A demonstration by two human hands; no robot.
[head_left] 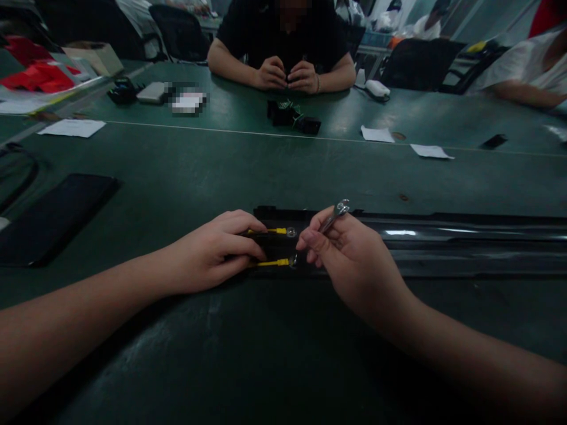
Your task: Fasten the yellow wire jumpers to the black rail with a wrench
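A long black profile (416, 260) lies across the table before me. At its left end are an upper yellow wire (277, 231) and a lower yellow wire (274, 262), each ending in a ring-shaped metal terminal. My left hand (225, 251) rests over the profile's end, its bent fingers closed on both wires just behind the terminals. My right hand (341, 248) is closed around a small metal wrench (333, 217), tilted with one head sticking up above the fingers. The wrench's lower end is near the lower terminal; whether it touches I cannot tell.
A dark flat panel (57, 218) lies at left. Across the green table (177, 159) sits a person in black (283, 41), hands together. A black part with green wires (292, 117), paper slips (376, 134) and a white mouse-like object (377, 90) lie further back.
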